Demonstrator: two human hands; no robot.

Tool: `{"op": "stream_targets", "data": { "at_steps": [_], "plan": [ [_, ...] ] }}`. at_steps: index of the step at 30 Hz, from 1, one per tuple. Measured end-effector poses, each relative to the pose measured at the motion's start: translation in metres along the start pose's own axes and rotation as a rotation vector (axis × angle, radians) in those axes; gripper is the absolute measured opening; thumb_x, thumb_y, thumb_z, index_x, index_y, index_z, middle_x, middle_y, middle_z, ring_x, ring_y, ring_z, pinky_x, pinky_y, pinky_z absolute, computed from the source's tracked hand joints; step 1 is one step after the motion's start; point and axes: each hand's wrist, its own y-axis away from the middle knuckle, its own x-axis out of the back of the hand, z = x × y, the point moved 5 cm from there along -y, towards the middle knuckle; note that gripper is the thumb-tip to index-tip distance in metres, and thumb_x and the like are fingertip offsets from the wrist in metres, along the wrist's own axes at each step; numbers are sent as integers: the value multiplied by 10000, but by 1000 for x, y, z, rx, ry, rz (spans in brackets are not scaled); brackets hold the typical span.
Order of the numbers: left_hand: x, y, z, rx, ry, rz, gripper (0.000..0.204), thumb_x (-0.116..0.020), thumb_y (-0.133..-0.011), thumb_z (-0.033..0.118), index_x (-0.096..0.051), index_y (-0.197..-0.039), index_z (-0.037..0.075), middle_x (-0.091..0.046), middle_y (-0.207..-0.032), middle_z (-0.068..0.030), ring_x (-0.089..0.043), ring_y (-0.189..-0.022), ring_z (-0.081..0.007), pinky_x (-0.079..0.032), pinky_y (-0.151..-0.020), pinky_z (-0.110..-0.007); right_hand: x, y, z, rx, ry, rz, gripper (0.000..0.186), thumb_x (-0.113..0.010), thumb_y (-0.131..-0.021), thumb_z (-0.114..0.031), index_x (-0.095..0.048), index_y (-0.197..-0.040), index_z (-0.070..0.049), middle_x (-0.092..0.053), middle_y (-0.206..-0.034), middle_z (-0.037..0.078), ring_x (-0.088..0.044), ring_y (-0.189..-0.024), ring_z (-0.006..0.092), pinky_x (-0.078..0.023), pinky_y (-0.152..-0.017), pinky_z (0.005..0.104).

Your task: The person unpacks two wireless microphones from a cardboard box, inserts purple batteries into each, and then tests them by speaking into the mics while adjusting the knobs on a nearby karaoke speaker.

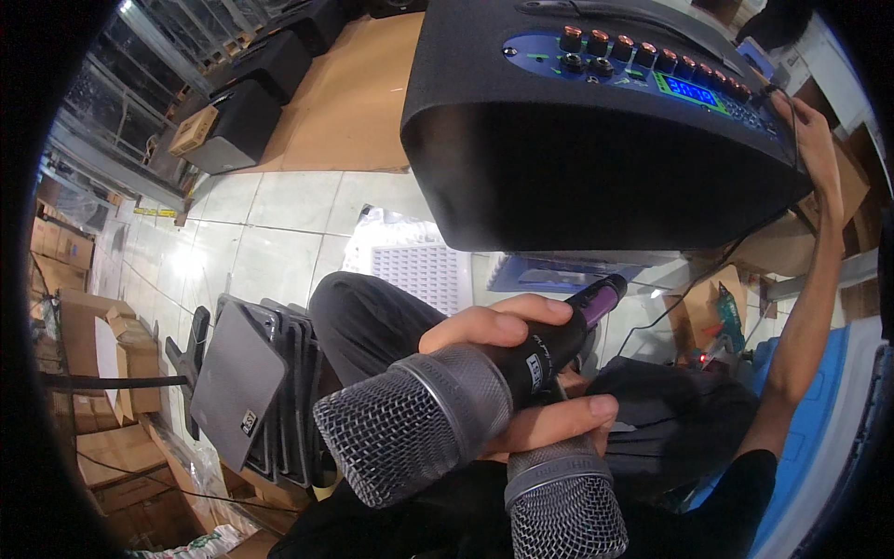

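Observation:
Two black wireless microphones with silver mesh heads are held together in my left hand (pixel 480 331). The nearer microphone (pixel 410 424) tilts with its mesh toward the lower left and a purple band near its tail end. Below it the second microphone (pixel 566 503) points its mesh downward, its body mostly hidden. My right arm reaches up the right side to a big black speaker (pixel 596 172). At the right end of its blue control panel (pixel 652 70), my right hand (pixel 808 140) has its fingers bent at the edge, beside a thin black cable. Their tips are partly hidden.
Several grey grille panels (pixel 244 377) lean in a stack at my left. More black speakers (pixel 233 126) stand along a metal rack. Cardboard boxes (pixel 107 359) fill the far left. A foil-backed sheet (pixel 424 270) lies on the tiles; a green tool (pixel 728 317) is at the right.

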Motion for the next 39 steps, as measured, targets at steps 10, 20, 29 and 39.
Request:
{"op": "stream_targets", "data": {
  "at_steps": [10, 20, 29, 39],
  "plan": [
    [0, 3, 1, -37, 6, 45, 817, -948, -646, 70, -426, -1271, 139, -633, -1184, -131, -715, -911, -227, -566, -879, -333, 0, -2, 3, 21, -16, -6, 538, -622, -990, -453, -694, -1159, 53, -684, -927, 49, -601, -831, 108, -482, -801, 256],
    [-3, 2, 0, 53, 2, -5, 760, -934, -676, 134, -462, -1272, 153, -580, -1235, -143, -686, -1017, -260, -546, -910, -332, 4, 8, -13, -27, 84, 20, 511, -656, -974, -412, -696, -1141, 69, -697, -917, 37, -586, -833, 105, -475, -800, 266],
    [-2, 5, 1, 129, -189, 206, 744, -988, -608, 283, -541, -1156, 53, -666, -1114, -123, -696, -1035, -208, -467, -951, -214, 1, 3, -8, -52, 0, -2, 538, -661, -958, -481, -723, -1106, 32, -671, -882, 31, -584, -803, 94, -466, -776, 253],
    [-4, 3, 6, 28, -148, 186, 766, -985, -618, 208, -487, -1182, 64, -650, -1152, -140, -692, -1064, -241, -510, -955, -264, 1, 4, -6, -69, -71, -37, 531, -674, -953, -469, -721, -1093, 40, -667, -870, 25, -581, -779, 91, -470, -749, 251]
  ]
}}
